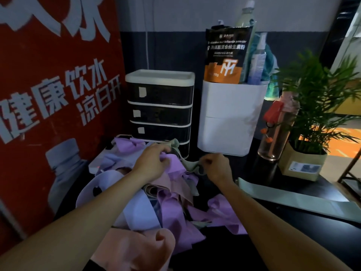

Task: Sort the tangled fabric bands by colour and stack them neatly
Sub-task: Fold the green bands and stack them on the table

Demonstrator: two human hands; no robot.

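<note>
Head view: my right hand [213, 165] pinches the green band [190, 165]; my left hand [154, 161] grips purple bands [175, 167]. I should draw green out slowly while pinning the pile [172, 208].

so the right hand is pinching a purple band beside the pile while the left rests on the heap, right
Not quite: the head view shows the right hand pinching a pale green band, not a purple one. The left hand does rest on the heap.
</note>
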